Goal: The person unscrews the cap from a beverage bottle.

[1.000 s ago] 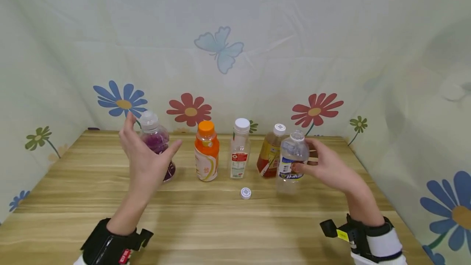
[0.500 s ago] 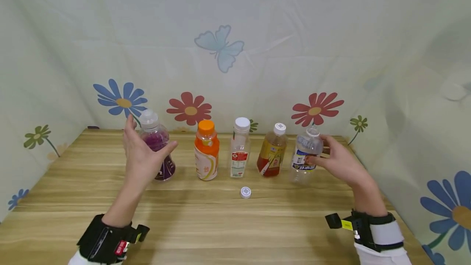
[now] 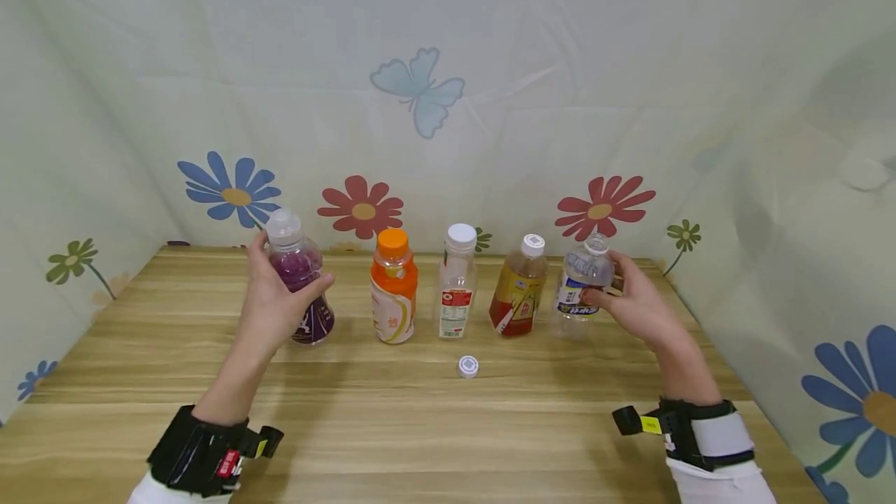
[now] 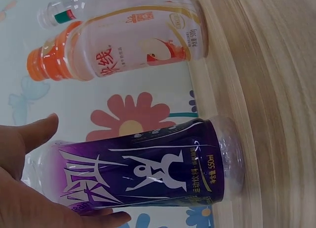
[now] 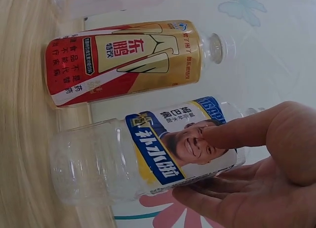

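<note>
My left hand (image 3: 274,308) is around the upper part of a purple-labelled drink bottle (image 3: 315,325) with a clear lid, which stands on the table at the left. In the left wrist view the thumb is held out beside the bottle, with a small gap, while the other fingers lie along its far side. At the right, my right hand (image 3: 640,308) holds a clear, uncapped bottle (image 5: 94,164) with a blue and white label, thumb on the label and fingers behind. It leans slightly right, its base at the tabletop. A white cap (image 3: 467,366) lies in front of the row.
Between my hands, an orange bottle (image 3: 394,294), a clear bottle with a white cap (image 3: 456,278) and a yellow-and-red bottle (image 3: 518,294) stand in a row on the wooden table (image 3: 420,442). A flowered cloth (image 3: 490,138) hangs behind and along the sides.
My right hand has moved the clear bottle rightward, away from the yellow-and-red bottle. My left hand has come closer around the purple-labelled bottle, thumb and fingers less spread.
</note>
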`<state>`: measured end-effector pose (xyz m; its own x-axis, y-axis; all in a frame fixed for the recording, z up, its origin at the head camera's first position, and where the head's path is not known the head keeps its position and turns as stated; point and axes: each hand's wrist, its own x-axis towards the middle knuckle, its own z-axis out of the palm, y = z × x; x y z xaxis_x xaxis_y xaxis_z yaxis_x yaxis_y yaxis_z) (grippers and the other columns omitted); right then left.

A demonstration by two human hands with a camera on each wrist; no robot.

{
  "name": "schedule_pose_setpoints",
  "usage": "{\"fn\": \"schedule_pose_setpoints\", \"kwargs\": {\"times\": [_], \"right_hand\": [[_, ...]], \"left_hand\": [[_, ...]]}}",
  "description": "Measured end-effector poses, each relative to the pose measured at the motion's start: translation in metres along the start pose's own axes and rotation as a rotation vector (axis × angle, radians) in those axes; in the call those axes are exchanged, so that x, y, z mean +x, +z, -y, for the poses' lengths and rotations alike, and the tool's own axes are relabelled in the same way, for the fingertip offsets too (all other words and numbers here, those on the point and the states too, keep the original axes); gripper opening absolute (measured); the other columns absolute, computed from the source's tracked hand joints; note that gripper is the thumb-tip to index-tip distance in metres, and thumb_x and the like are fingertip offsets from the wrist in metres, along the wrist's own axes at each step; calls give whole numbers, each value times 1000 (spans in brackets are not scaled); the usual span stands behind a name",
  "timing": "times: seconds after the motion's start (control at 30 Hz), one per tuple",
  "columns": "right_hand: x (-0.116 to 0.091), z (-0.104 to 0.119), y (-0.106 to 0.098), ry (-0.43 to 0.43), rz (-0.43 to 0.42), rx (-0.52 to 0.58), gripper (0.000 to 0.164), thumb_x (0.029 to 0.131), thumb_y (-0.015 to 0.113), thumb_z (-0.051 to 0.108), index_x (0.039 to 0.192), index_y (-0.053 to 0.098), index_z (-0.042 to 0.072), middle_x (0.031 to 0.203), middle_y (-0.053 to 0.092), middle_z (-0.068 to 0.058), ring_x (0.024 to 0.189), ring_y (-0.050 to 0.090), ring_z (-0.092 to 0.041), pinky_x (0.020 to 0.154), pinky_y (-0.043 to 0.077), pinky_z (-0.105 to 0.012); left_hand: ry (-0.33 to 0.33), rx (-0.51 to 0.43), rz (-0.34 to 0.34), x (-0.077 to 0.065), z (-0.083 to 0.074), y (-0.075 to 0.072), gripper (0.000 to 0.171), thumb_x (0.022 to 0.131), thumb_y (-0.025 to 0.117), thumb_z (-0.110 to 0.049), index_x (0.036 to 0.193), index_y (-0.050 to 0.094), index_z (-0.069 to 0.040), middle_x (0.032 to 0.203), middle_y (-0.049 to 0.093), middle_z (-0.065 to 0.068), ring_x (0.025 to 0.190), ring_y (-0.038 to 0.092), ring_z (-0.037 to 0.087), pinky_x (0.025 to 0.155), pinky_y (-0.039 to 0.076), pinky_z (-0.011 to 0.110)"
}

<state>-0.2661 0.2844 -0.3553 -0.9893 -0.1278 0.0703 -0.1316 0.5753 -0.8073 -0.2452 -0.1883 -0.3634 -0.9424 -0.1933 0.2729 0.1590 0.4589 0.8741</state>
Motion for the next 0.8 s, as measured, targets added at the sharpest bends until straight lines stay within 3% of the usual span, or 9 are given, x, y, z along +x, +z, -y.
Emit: {"fn": "schedule_pose_setpoints", "kwargs": {"times": [0.23,0.47,0.63,0.8], "right_hand": [[1,-1,2,-5,10,8,75,98,58,5,155,9,0,150,23,-28,137,25,-50,101,33,-56],[0,-1,-2,-23,16,9,81,98,57,4,156,1,3,151,20,-29,138,22,-50,101,31,-58],[-5,4,-7,-16,-53,-52,82,99,57,11,156,-2,1,152,17,-31,138,21,-50,100,32,-59],[-12,15,-10,-67,-167,-56,76,102,54,21,155,5,-1,150,20,-30,138,22,-48,101,32,-57]], "left_hand": [[12,25,8,1,2,0,92,92,72,-18,152,4,-5,144,31,28,134,35,45,106,26,54],[27,38,-10,-1,-2,0,91,91,73,-17,152,7,-5,144,32,28,133,36,44,106,27,53],[75,55,-19,-4,-7,1,91,89,75,-16,152,10,-7,143,33,25,130,39,44,105,28,55],[154,90,-11,-10,-14,1,89,86,78,-13,151,17,-4,138,38,23,124,44,42,101,34,55]]}}
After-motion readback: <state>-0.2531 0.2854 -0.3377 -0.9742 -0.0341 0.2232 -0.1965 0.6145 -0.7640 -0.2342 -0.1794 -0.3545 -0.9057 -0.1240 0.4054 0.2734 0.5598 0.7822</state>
